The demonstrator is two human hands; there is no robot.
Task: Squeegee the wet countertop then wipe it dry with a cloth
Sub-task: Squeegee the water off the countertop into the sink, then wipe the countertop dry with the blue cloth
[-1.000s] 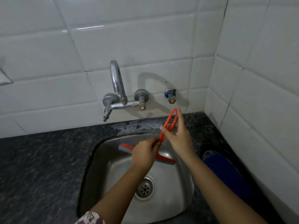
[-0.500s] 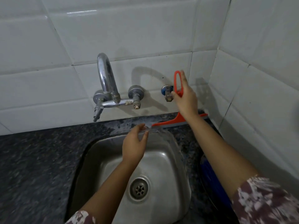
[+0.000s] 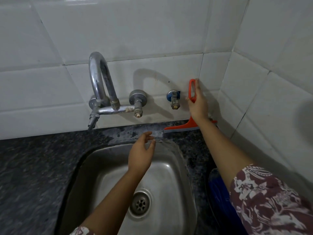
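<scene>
Head view: right hand (image 3: 198,106) gripping squeegee (image 3: 183,127) upright; left hand (image 3: 140,154) fingers loose, empty.

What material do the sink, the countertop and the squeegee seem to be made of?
Sink: probably stainless steel, brushed, with soft grey reflections.
Countertop: likely polished granite or similar stone, dark with pale speckles.
Squeegee: apparently orange plastic, smooth and evenly coloured; its grey blade edge may be rubber, which cannot be confirmed.

We see glossy white wall tiles (image 3: 152,31), a dull steel sink (image 3: 105,167), speckled stone tabletop (image 3: 33,158) — and a smooth orange plastic squeegee (image 3: 183,127).
</scene>
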